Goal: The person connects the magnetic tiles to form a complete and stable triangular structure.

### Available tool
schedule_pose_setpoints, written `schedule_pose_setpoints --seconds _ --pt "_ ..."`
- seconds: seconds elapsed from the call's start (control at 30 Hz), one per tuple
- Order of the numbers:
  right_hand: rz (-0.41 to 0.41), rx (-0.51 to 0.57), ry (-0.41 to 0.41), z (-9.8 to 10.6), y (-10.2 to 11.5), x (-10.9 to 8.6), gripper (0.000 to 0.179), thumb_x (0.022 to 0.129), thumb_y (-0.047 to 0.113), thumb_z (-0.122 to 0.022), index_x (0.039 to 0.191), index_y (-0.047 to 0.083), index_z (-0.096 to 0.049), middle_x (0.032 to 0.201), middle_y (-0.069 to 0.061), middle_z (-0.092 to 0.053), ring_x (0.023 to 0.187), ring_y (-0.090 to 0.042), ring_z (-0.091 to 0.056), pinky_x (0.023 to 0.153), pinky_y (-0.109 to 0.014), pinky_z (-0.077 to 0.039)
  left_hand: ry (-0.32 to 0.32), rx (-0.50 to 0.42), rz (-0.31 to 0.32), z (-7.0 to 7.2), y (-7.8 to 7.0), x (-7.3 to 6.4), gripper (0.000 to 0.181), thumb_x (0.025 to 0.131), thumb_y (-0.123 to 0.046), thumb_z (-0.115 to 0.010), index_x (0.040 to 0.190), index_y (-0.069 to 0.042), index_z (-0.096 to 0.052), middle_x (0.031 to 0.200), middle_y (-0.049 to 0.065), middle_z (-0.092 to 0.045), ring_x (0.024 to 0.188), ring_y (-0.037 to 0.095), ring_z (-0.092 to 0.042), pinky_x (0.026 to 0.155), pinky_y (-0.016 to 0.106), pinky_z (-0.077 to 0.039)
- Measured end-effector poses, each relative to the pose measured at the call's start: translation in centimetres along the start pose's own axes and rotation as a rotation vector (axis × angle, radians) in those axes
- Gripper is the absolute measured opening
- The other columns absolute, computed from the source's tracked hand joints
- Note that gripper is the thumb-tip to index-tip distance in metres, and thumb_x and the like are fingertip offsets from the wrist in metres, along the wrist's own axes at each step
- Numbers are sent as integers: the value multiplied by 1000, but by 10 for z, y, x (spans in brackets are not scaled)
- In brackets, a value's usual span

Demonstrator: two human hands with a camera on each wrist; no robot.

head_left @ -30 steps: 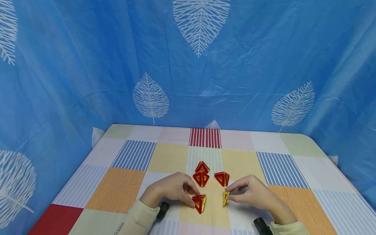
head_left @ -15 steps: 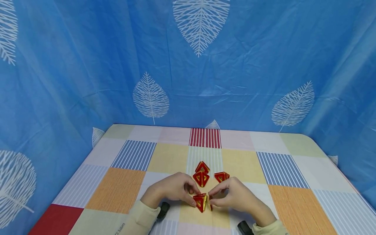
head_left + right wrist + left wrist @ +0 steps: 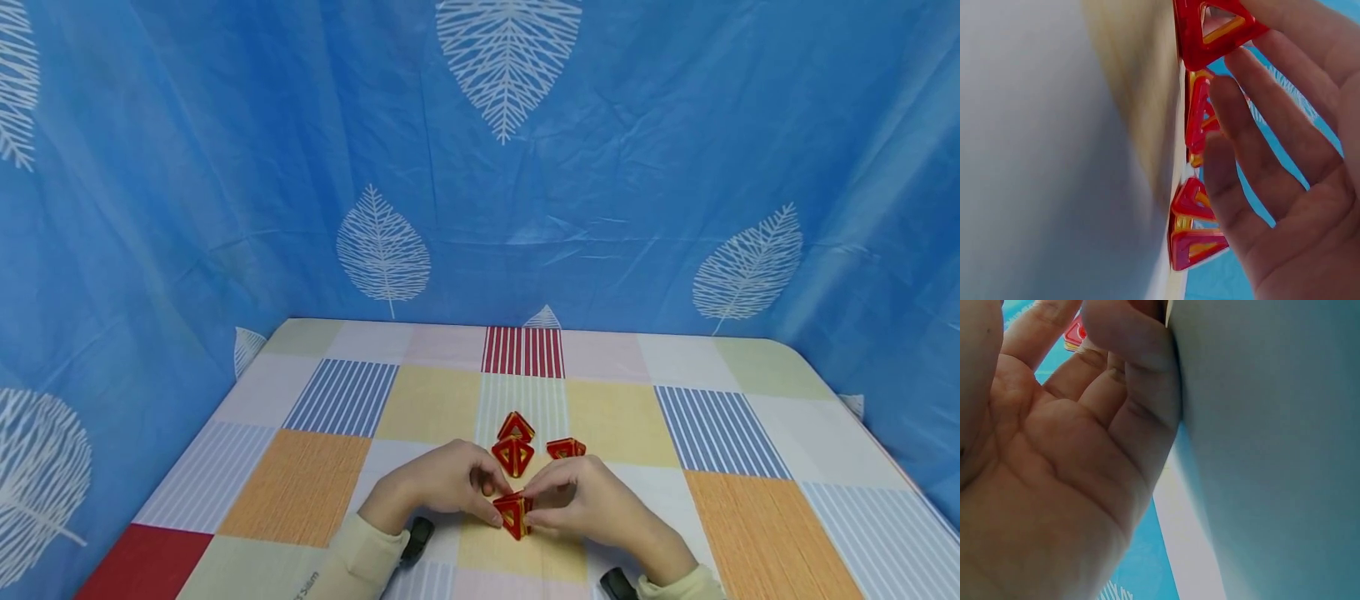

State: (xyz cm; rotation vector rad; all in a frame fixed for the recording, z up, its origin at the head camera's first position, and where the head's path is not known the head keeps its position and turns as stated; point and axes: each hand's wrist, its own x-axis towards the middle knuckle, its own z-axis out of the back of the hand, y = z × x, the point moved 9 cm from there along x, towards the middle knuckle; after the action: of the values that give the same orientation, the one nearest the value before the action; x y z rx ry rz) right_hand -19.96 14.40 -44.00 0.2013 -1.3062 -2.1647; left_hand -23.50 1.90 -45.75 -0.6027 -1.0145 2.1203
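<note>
In the head view my left hand (image 3: 442,479) pinches a small red-and-yellow pyramid of triangular magnetic tiles (image 3: 510,516) between thumb and finger, near the table's front. My right hand (image 3: 588,504) pinches a red triangular tile (image 3: 1191,37) against the pyramid's right side. Its fingertips hide most of that tile in the head view. In the right wrist view the tile shows by the thumb and fingers, with the other fingers extended. The left wrist view shows mostly the palm (image 3: 1060,469); a bit of a red piece (image 3: 1077,332) appears between the fingers.
Behind the hands stand two more red tile pyramids (image 3: 513,457), close together. Another red tile piece (image 3: 566,448) lies to their right, partly behind the right hand. The patchwork tablecloth (image 3: 300,475) covers the table, and a blue leaf-print curtain (image 3: 600,208) surrounds it.
My right hand has moved left, bringing its triangular tile against the pyramid's right side, where the yellow edge showed. My left hand has stayed nearly still, holding the pyramid.
</note>
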Motion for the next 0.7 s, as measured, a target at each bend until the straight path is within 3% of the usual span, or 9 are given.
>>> schedule_pose_setpoints --seconds 0.2,0.53,0.7 --pt "-44 -10 -13 -2 -3 2 16 83 25 -86 95 16 -80 90 8 -74 81 -12 -69 72 -31 -57 5 23 -10 0 1 1 20 77 -15 -90 92 -17 -77 77 -8 -63 68 2 -53 60 21 -46" --pt "-58 -69 -17 -10 -4 6 15 83 27 -85 94 19 -80 88 14 -73 82 -12 -68 73 -29 -55 -8 15 60 2 9 -7 19 76 -15 -90 88 -18 -75 74 -8 -61 66 5 -51 59 23 -43" --pt "-63 -67 -27 -10 -2 7 18 83 32 -85 94 20 -79 90 13 -73 84 -13 -68 74 -31 -56 7 -26 47 5 10 -12 26 76 -14 -90 97 -15 -75 79 -4 -63 65 7 -54 59 23 -45"
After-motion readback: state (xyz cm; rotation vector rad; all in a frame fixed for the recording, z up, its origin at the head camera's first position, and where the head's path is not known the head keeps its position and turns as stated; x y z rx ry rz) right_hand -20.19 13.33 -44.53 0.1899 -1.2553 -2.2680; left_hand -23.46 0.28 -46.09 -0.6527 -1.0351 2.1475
